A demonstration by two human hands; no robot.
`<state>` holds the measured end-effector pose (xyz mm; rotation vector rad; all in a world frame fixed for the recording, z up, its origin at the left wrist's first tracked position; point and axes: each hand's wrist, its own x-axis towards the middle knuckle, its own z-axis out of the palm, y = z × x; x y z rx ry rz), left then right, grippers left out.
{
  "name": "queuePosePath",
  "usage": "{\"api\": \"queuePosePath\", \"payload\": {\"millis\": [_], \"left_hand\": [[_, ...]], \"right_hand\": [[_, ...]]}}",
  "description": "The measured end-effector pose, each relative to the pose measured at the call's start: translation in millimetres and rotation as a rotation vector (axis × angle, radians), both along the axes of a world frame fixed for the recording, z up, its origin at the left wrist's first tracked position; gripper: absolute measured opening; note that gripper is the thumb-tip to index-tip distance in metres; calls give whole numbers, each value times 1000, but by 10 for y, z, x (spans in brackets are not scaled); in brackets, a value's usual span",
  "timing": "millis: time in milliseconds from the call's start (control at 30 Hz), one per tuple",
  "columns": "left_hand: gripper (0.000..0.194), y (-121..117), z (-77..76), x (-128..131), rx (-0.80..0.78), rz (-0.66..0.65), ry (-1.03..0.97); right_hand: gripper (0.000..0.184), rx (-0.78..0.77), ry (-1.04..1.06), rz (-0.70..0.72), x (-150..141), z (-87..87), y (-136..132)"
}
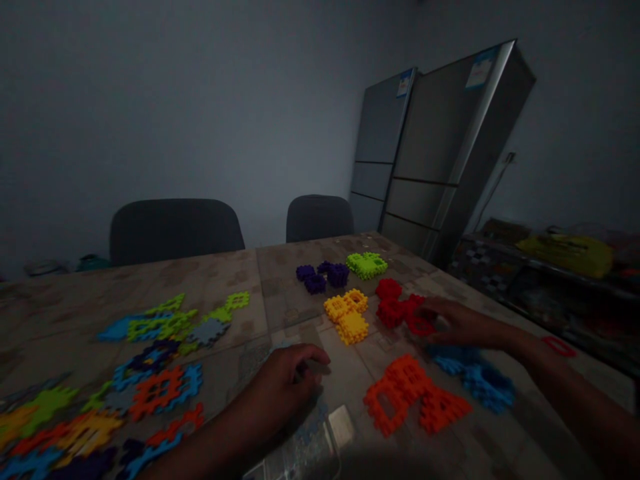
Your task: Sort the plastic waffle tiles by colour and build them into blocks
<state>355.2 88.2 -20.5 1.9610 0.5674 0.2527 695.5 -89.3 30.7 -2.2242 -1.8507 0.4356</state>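
My left hand (287, 380) rests on the table (280, 293) near its front edge, fingers curled down; anything under them is hidden. My right hand (463, 323) reaches across to the red interlocking pieces (397, 308), its fingertips touching one at the pile's right side. Sorted by colour around it lie yellow pieces (347, 315), purple pieces (323, 275), lime pieces (367, 265), orange pieces (413, 395) and blue pieces (475, 377), the blue partly under my right forearm.
A mixed spread of flat coloured pieces (125, 380) covers the table's left side. Two dark chairs (175, 230) stand behind the table. A steel refrigerator (440, 147) stands at the back right, with a cluttered side counter (550, 267) next to it.
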Motion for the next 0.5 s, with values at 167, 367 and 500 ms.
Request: {"api": "queuePosePath", "payload": {"millis": [167,367,500], "left_hand": [[34,-9,41,42,19,2,-90],[38,-192,291,329,62,-64,-364],[12,-236,378,443,48,-120,-423]], "right_hand": [[60,9,148,-24,-61,204,83],[55,-201,673,230,-647,230,286],[58,-289,855,254,-831,159,428]]}}
